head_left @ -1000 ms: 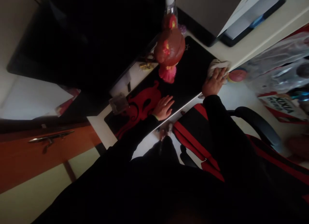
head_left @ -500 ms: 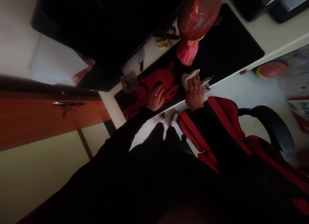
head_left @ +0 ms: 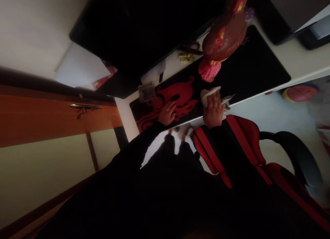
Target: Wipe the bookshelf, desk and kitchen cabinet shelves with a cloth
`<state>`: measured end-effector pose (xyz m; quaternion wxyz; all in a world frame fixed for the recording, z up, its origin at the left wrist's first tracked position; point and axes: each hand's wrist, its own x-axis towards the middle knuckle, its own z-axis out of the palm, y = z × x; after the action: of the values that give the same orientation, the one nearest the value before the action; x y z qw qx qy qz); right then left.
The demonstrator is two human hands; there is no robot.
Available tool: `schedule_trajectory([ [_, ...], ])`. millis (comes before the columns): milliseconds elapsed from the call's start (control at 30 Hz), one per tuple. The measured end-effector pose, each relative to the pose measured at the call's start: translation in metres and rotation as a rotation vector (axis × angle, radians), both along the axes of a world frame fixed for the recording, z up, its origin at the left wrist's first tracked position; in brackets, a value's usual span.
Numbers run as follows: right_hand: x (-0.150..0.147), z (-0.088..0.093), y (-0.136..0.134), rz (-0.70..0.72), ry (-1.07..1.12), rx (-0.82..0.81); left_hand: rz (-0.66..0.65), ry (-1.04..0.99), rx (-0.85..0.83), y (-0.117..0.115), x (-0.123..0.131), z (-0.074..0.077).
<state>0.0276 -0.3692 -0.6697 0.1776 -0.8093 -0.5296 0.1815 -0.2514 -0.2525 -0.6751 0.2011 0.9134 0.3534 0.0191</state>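
My left hand [head_left: 167,113] lies flat on the black desk mat [head_left: 265,64], over its red printed figure, with the fingers spread a little and a ring on one of them. It holds nothing. Farther right, my right hand [head_left: 213,112] presses down on a crumpled light cloth [head_left: 205,95] near the mat's front edge. Parts of the cloth stick out beyond the fingers and beside the hand; the rest is hidden under the palm. Just behind the cloth stands a doll-like figure with brown hair [head_left: 224,38] and a pink ruffled skirt [head_left: 210,70].
A dark monitor [head_left: 144,29] looms behind the mat. A clear square container [head_left: 147,92] sits at the mat's left end, and yellow batteries [head_left: 185,56] lie under the monitor. A red and black chair [head_left: 244,139] stands close at my right. On the left is a wooden door [head_left: 51,115].
The whole view has shifted, so the desk and hands appear lower and farther right. Relative to the mat, both hands and the cloth look nearly where they were.
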Motion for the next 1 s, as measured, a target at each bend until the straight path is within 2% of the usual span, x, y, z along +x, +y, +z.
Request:
schedule_trajectory([
  [267,-0.001,0.002,0.000,-0.007,-0.004,0.034,-0.009,-0.028,0.000,0.000,-0.002,-0.003],
  [600,0.002,-0.010,0.000,0.007,0.026,0.058,0.003,-0.039,-0.018,-0.001,0.000,0.002],
  [700,-0.004,-0.005,0.020,0.125,0.036,0.017,0.006,-0.053,-0.016,-0.003,0.000,0.002],
  [900,-0.044,0.009,0.106,0.210,0.061,-0.029,0.020,-0.092,-0.027,-0.004,-0.002,-0.004],
  [1000,-0.073,0.015,0.111,0.356,0.104,-0.007,0.090,-0.117,-0.033,-0.003,-0.006,-0.009],
])
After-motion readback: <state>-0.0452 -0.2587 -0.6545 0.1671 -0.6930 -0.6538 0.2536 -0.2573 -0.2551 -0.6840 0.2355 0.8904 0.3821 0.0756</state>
